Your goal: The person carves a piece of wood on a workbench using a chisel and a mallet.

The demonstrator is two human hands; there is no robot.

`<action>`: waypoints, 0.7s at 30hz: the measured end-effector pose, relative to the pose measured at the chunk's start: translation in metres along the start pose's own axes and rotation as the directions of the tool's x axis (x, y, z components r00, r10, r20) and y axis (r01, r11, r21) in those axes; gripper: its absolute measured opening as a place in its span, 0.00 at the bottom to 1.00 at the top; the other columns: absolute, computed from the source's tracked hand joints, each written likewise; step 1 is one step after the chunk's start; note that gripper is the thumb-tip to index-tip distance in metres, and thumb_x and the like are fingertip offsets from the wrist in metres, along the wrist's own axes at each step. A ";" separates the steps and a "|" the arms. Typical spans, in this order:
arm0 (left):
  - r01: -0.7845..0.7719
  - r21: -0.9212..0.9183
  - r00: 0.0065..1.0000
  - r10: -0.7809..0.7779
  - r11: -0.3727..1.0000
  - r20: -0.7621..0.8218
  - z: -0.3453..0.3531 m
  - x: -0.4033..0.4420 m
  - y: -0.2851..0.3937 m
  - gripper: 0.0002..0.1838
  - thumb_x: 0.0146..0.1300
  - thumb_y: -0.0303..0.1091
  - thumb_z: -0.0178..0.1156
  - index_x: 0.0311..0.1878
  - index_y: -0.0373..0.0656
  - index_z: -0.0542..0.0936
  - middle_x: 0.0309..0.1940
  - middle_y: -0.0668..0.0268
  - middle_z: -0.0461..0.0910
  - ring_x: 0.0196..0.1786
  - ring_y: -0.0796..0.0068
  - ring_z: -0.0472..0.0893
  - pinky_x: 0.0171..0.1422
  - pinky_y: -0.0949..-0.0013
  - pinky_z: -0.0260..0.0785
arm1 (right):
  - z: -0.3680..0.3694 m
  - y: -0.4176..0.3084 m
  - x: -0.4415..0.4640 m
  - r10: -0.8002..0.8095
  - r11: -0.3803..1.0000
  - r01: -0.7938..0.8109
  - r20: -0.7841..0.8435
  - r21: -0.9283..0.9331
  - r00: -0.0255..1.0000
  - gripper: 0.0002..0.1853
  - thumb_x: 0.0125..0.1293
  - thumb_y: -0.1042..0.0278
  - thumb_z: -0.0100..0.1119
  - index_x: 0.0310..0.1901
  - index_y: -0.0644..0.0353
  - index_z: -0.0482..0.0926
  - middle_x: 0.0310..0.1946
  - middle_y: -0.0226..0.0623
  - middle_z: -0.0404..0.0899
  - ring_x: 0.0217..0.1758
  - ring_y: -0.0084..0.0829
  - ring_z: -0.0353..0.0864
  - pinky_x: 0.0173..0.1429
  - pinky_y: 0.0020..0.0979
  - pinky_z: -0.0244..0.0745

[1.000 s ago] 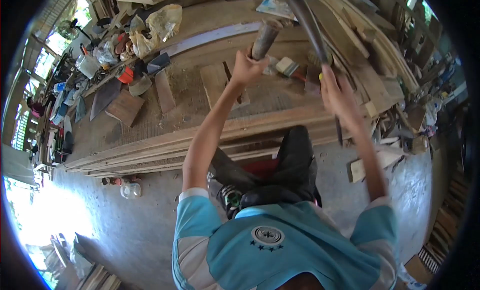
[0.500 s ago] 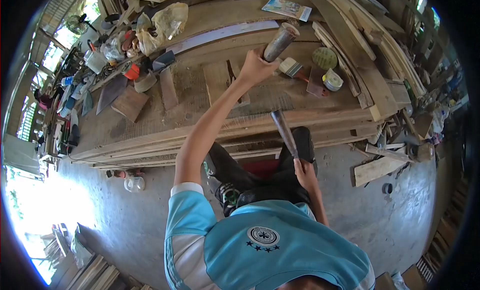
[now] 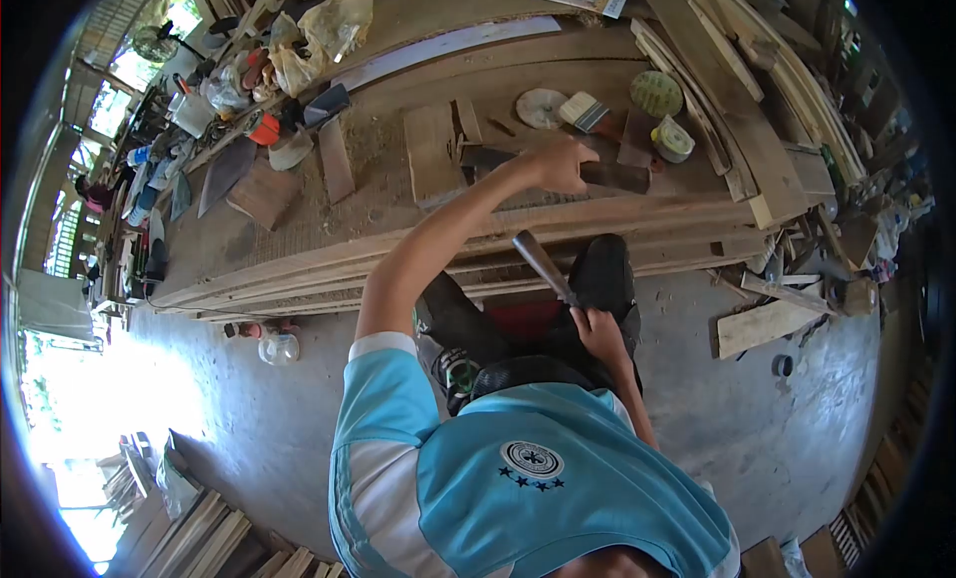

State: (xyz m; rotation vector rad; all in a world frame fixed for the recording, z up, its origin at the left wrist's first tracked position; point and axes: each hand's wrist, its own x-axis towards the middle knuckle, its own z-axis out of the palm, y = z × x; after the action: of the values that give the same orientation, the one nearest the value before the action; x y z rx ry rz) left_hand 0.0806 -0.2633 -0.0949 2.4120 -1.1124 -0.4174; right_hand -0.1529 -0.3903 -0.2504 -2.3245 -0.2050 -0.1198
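Observation:
Over the front part of the wooden workbench (image 3: 378, 215), my left hand (image 3: 558, 166) is closed around a dark wooden cylinder (image 3: 619, 176), which lies sideways and sticks out to the right of the fingers. Just left of that hand, a dark block (image 3: 485, 160) is partly hidden by the forearm. My right hand (image 3: 600, 334) stays low by my right thigh, closed on the thin end of a chisel-like tool (image 3: 543, 261). The tool's thick rounded end points up and left, toward the bench edge. Its lower end is hidden in the hand.
Beyond my left hand lie a pale round disc (image 3: 541, 108), a paintbrush (image 3: 585, 111), a green round pad (image 3: 656, 93) and a small tub (image 3: 673, 138). Long boards (image 3: 732, 110) line the right side. Bags and an orange-red item (image 3: 263, 130) crowd the back left.
My left hand has come down and nearer, and the cylinder has turned from upright to sideways. The disc behind it now shows. The tool in my right hand has shifted slightly left and tilted more.

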 end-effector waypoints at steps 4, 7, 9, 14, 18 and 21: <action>-0.185 -0.206 0.974 0.152 0.961 -0.166 -0.029 -0.011 -0.015 0.20 0.42 0.32 0.62 0.40 0.35 0.75 0.22 0.62 0.76 0.26 0.73 0.76 0.30 0.69 0.69 | 0.005 0.004 0.001 -0.011 0.999 0.011 0.014 -0.030 1.000 0.17 0.58 0.62 0.51 0.19 0.67 0.70 0.16 0.53 0.70 0.20 0.50 0.71 0.22 0.42 0.65; -0.150 -0.467 0.848 -0.129 0.872 -0.514 -0.059 -0.028 -0.003 0.11 0.42 0.29 0.63 0.30 0.37 0.76 0.17 0.68 0.73 0.17 0.79 0.72 0.20 0.76 0.63 | 0.003 0.001 0.001 0.010 1.000 -0.010 0.005 -0.019 1.000 0.17 0.58 0.62 0.51 0.18 0.67 0.68 0.15 0.52 0.69 0.21 0.51 0.70 0.23 0.44 0.63; -0.354 -0.458 0.717 -0.077 0.816 -0.693 -0.082 -0.041 -0.005 0.06 0.45 0.26 0.61 0.27 0.38 0.74 0.15 0.68 0.71 0.13 0.82 0.67 0.15 0.77 0.57 | 0.004 0.002 0.001 0.020 1.000 -0.020 -0.015 -0.001 1.000 0.17 0.57 0.62 0.52 0.18 0.66 0.68 0.15 0.52 0.68 0.21 0.53 0.69 0.24 0.46 0.61; -0.573 -0.585 0.591 -0.205 0.575 -0.780 -0.103 -0.069 -0.019 0.03 0.48 0.22 0.55 0.26 0.38 0.70 0.11 0.71 0.64 0.09 0.84 0.59 0.13 0.76 0.46 | 0.004 0.002 0.002 0.018 1.000 -0.018 0.002 0.011 1.000 0.17 0.57 0.63 0.52 0.18 0.66 0.68 0.16 0.52 0.69 0.23 0.53 0.69 0.24 0.46 0.62; -0.638 -0.567 0.544 -0.216 0.520 -0.810 -0.101 -0.078 -0.032 0.03 0.47 0.21 0.52 0.26 0.39 0.70 0.09 0.71 0.62 0.08 0.82 0.58 0.13 0.75 0.46 | 0.004 0.001 0.003 -0.046 0.998 0.045 -0.011 -0.049 0.999 0.17 0.58 0.62 0.51 0.18 0.68 0.69 0.15 0.52 0.70 0.20 0.49 0.72 0.21 0.41 0.66; -0.682 -0.561 0.502 -0.257 0.470 -0.826 -0.097 -0.075 -0.039 0.05 0.47 0.19 0.52 0.21 0.38 0.68 0.08 0.70 0.63 0.08 0.83 0.59 0.12 0.77 0.46 | 0.005 0.005 0.003 0.004 1.000 -0.004 0.013 -0.005 1.000 0.16 0.57 0.64 0.52 0.18 0.66 0.68 0.17 0.53 0.69 0.23 0.53 0.69 0.24 0.46 0.62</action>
State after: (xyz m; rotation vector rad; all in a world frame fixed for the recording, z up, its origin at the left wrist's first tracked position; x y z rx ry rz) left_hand 0.1011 -0.1566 -0.0254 1.1227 -0.5055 0.3069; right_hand -0.1491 -0.3895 -0.2566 -2.3311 -0.2073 -0.1029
